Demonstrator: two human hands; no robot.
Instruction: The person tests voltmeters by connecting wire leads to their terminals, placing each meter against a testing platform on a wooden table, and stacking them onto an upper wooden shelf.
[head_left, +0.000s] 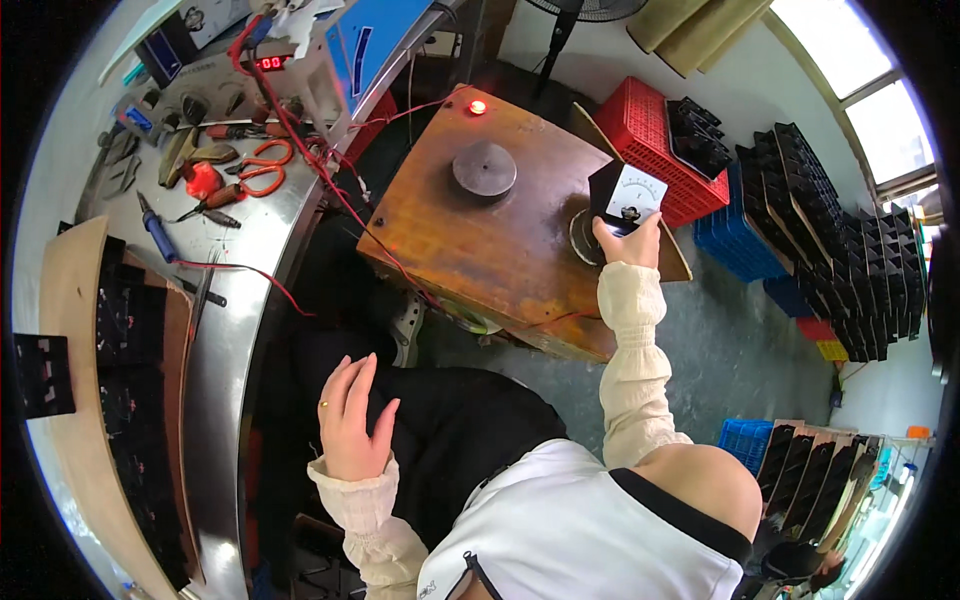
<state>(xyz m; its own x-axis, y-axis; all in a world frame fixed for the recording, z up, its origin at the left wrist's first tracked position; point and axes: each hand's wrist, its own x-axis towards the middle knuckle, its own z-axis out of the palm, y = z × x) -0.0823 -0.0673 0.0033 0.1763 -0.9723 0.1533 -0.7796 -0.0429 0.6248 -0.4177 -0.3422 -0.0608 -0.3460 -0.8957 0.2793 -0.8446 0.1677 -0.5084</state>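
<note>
My right hand [632,242] reaches out to the right end of a brown wooden box [420,205] and grips an analog panel meter [640,188] with a white dial face and black housing. Under and beside the meter, a round metal piece [581,238] on the box top is partly hidden by it and my hand. A dark round metal disc [484,168] sits near the middle of the box, and a small red lamp [477,107] glows at its far edge. Above my lap, my left hand [356,425] holds nothing, its fingers apart.
A metal bench [225,350] runs along the left, with orange-handled scissors [265,168], a blue-handled soldering iron [157,232] and a board of black housings [130,370]. Red wires [345,200] hang between bench and box. Red crates [650,140] and stacked black trays [840,240] stand right.
</note>
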